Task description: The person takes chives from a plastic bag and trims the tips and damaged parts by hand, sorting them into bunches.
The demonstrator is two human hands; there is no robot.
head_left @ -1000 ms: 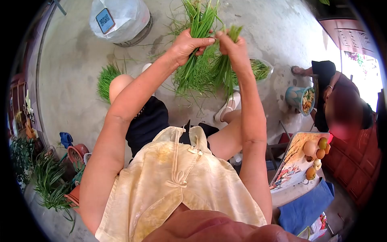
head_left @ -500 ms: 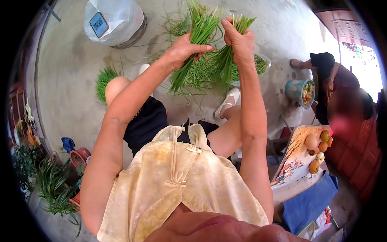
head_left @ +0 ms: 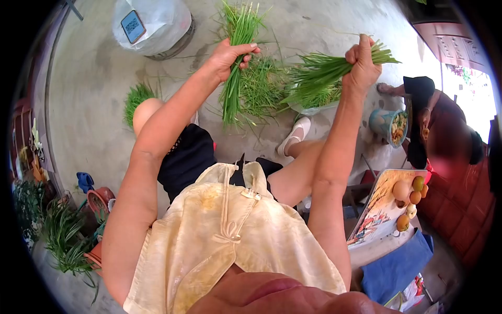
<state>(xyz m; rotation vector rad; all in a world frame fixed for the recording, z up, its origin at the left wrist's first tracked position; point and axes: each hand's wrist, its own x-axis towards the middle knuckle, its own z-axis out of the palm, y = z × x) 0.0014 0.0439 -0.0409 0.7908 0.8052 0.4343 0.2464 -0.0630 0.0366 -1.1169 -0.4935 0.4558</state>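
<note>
My left hand (head_left: 230, 58) is closed around a bunch of long green chives (head_left: 241, 32), held upright above the floor. Out to the right, my right hand (head_left: 362, 67) grips a second bunch of chives (head_left: 321, 73). Its cut pale ends poke out past my fist and its leaves trail left. Between and below the hands, a loose heap of chives (head_left: 264, 86) lies on the concrete. Under the right-hand bunch sits a clear plastic bag (head_left: 312, 110) with more chives in it. Another clump of chives (head_left: 137, 102) rests by my left knee.
A phone (head_left: 133, 26) lies on a bucket covered in white plastic (head_left: 164, 34). At the right sits another person (head_left: 442, 112) beside a blue pail (head_left: 384, 125) of scraps. Closer, a patterned board (head_left: 371, 222) bears several round items, near a blue cloth (head_left: 395, 264). Potted plants (head_left: 65, 235) stand left.
My right hand has moved right with its bunch, which has swung from hanging down to nearly sideways. My left hand has shifted slightly left and still holds its bunch.
</note>
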